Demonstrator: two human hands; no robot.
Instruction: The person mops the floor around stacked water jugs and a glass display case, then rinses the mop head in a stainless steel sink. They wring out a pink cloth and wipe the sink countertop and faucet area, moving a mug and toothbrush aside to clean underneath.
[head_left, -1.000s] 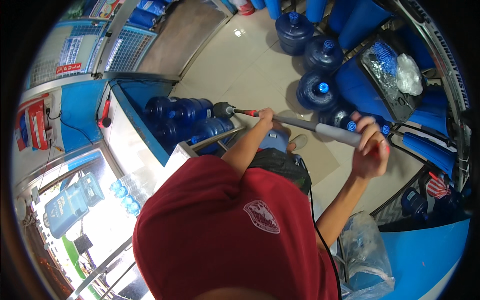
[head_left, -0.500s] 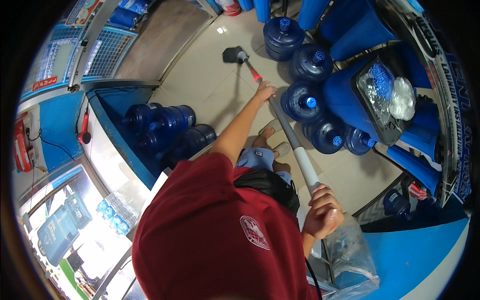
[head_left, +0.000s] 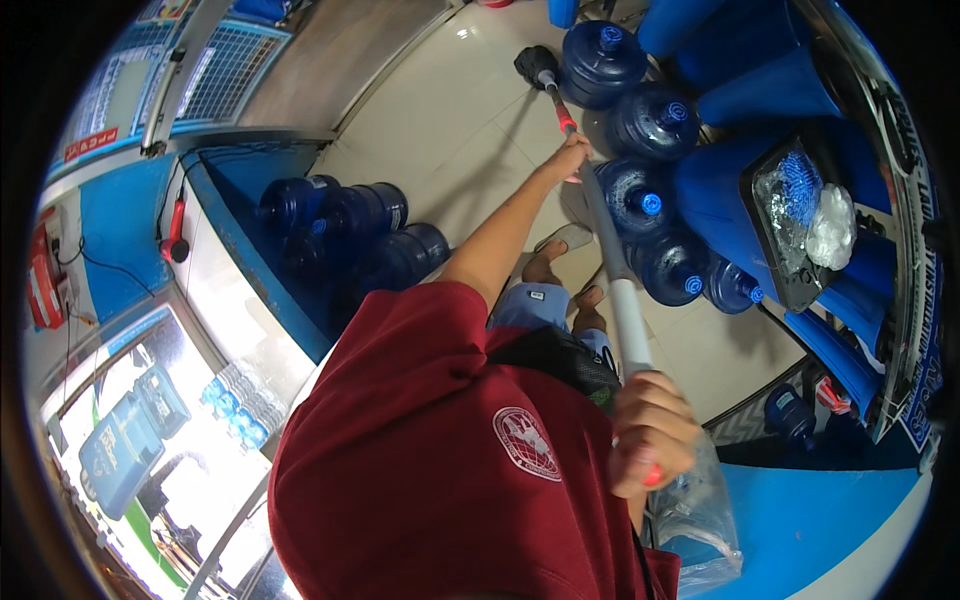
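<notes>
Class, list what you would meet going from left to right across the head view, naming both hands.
Red hanging device, lying blue water jugs, left hand gripping a long pole, right hand gripping the same pole, crumpled white plastic bundle.

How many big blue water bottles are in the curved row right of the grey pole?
5: first bottle beside the pole's black head, second bottle below that, third bottle mid-row, fourth bottle below it, fifth bottle at its right. More may be hidden.

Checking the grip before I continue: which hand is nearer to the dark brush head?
Left. The left hand grips the pole partway along, toward the dark brush head; the right hand holds the pole near its opposite end, farther away.
</notes>
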